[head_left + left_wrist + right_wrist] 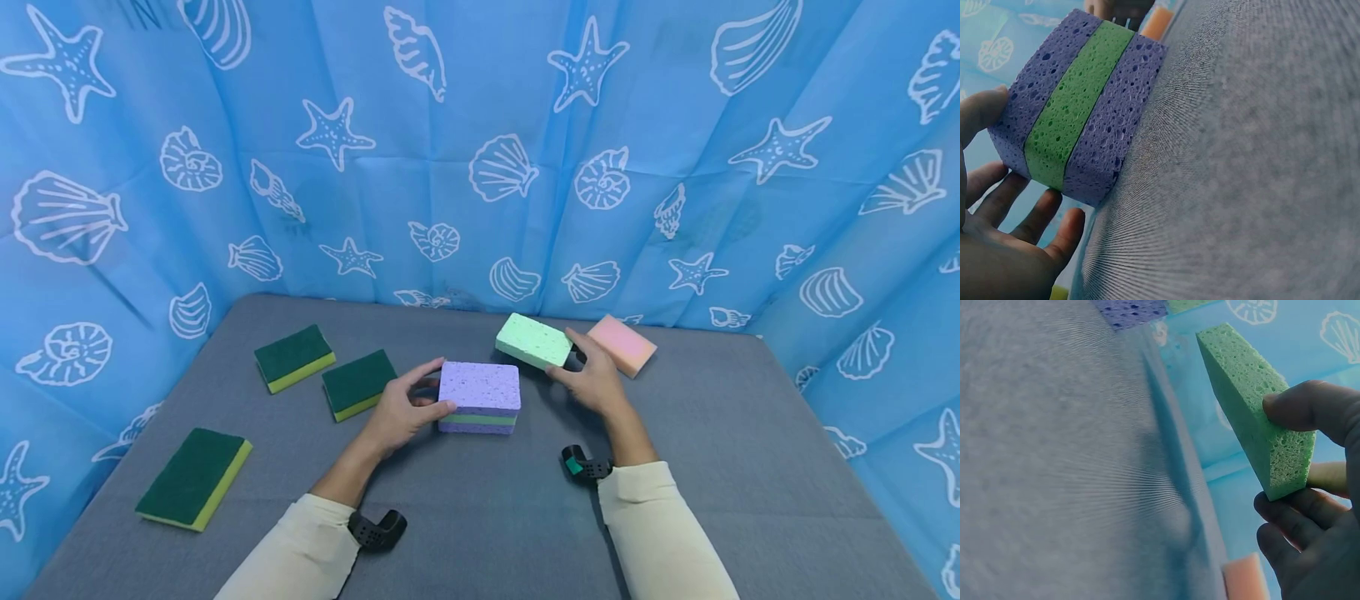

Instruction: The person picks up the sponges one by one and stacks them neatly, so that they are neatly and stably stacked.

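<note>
A purple sponge [480, 385] tops a stack, with a green sponge [1072, 106] sandwiched above another purple sponge [1116, 106] on the table. My left hand [401, 412] holds the left end of this stack, thumb at the front corner of the upper sponge and fingers spread along the end and back. To the right, my right hand [596, 375] pinches a second green sponge [532, 340] by its right end, thumb on one side and fingers on the other. In the right wrist view that sponge [1254, 412] is tilted and raised off the table.
Behind my right hand lies a pink and orange sponge [622, 343]. Left of the stack are three yellow sponges with dark green scouring tops: one near my left hand [360, 383], another farther back [294, 357], the third nearer the front [195, 479]. A blue shell-print curtain [465, 100] borders the grey table [750, 467].
</note>
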`<state>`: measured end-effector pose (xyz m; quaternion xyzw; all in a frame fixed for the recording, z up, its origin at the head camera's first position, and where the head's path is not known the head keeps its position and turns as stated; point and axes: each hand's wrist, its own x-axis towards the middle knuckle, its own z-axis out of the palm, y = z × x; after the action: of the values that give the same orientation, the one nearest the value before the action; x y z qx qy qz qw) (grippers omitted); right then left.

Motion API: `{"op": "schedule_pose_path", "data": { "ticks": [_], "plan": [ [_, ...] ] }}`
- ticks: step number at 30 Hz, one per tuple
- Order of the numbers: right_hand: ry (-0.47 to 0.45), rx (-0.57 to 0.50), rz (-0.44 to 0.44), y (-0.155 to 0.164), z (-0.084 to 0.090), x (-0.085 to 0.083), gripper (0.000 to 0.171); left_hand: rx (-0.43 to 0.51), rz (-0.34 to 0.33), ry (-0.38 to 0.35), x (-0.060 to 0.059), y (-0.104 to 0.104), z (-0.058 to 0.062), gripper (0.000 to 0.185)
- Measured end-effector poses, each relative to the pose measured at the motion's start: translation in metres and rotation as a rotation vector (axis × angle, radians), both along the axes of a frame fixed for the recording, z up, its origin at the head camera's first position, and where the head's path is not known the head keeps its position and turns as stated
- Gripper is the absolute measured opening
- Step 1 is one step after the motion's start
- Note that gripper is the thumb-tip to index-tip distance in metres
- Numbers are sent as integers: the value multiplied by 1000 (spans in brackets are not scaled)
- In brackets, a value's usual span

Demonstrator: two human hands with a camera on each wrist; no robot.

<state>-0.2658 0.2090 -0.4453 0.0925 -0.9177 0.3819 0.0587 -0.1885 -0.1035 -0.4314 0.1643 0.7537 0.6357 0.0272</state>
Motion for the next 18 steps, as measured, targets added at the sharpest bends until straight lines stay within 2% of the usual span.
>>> {"op": "schedule_pose_path", "data": {
  "ticks": [5, 8, 15, 18],
  "plan": [
    [30, -56, 25, 2, 7, 2, 73, -16, 3, -7, 2, 0, 4, 65],
    [42, -81, 32, 3, 14, 4, 74, -21, 5, -14, 1, 0, 1, 66],
    [94, -136, 54, 3, 33, 14, 75, 3, 17, -16, -14, -2, -27, 69],
    [125, -172, 90, 3, 40, 18, 75, 1, 23, -11, -16, -2, -31, 69]
  ]
}}
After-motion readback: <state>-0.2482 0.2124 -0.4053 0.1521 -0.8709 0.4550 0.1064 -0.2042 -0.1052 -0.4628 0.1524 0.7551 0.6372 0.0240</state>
